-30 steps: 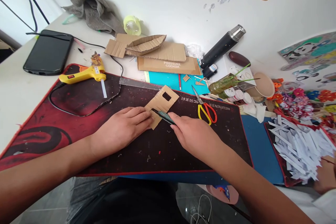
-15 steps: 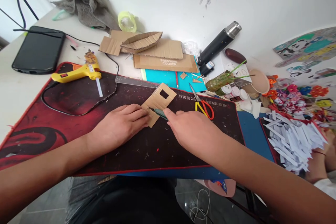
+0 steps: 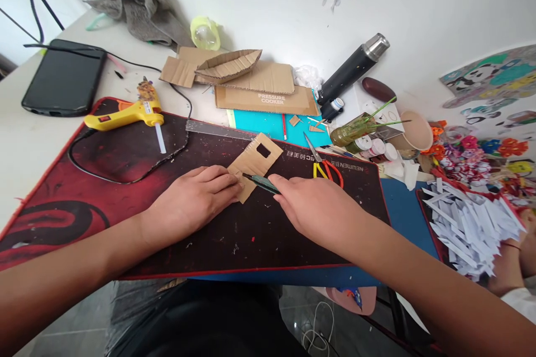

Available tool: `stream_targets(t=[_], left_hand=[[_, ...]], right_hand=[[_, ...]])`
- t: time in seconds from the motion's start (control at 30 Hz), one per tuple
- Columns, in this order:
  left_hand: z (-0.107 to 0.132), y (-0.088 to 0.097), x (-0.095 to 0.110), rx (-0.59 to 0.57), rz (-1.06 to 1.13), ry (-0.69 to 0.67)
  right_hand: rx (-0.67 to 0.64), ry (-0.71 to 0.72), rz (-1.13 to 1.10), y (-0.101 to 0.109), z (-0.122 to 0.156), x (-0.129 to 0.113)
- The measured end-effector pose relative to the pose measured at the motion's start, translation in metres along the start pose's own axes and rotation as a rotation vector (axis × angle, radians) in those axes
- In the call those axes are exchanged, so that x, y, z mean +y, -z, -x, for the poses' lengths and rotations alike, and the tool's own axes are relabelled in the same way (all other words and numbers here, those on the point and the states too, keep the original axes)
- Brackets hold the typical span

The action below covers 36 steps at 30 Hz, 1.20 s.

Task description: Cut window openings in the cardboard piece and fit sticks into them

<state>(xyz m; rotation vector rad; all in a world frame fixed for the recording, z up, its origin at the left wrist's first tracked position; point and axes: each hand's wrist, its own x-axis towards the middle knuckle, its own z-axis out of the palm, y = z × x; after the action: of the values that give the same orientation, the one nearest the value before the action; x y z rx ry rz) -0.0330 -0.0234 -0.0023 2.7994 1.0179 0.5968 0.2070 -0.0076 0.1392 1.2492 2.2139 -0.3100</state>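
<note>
On the dark mat (image 3: 209, 245), our extended left fingers (image 3: 220, 179) press the cardboard (image 3: 250, 159); our right fingers (image 3: 280, 181) grasp a cutter (image 3: 263, 182) that, pushed too hard, could skid into the left.

A white wall (image 3: 272, 5) with a panda picture (image 3: 488, 79) at right stands beyond the pale counter (image 3: 25, 148); grey floor tiles (image 3: 75, 337) show near.

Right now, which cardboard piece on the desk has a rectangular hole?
The cardboard piece partly under the left hand. No hole shows in the others, such as the boat-shaped piece or PRESSURE COOKER strip behind it.
</note>
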Motion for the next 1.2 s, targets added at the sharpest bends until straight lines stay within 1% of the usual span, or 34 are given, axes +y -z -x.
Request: stream_targets(t=[0.2, 0.33, 0.6, 0.77, 0.97, 1.07, 1.2], left_hand=[[0.001, 0.001, 0.000, 0.010, 0.021, 0.016], [0.000, 0.001, 0.001, 0.029, 0.017, 0.007], [0.000, 0.001, 0.000, 0.024, 0.010, 0.007], [0.000, 0.001, 0.000, 0.033, -0.002, -0.010], [-0.002, 0.003, 0.001, 0.029, -0.017, -0.020], [-0.002, 0.003, 0.001, 0.030, -0.013, -0.019], [-0.001, 0.002, 0.000, 0.044, 0.014, -0.017]], right_hand=[[-0.004, -0.001, -0.018, 0.005, 0.003, 0.004], [-0.016, -0.026, -0.026, 0.003, 0.002, 0.005], [0.011, 0.012, -0.057, -0.001, -0.003, 0.004], [-0.001, 0.000, -0.047, -0.001, -0.005, 0.003], [-0.002, 0.001, -0.016, 0.000, -0.008, -0.003], [-0.002, 0.007, 0.043, 0.000, -0.007, -0.009], [-0.047, -0.011, 0.089, -0.001, -0.005, -0.017]])
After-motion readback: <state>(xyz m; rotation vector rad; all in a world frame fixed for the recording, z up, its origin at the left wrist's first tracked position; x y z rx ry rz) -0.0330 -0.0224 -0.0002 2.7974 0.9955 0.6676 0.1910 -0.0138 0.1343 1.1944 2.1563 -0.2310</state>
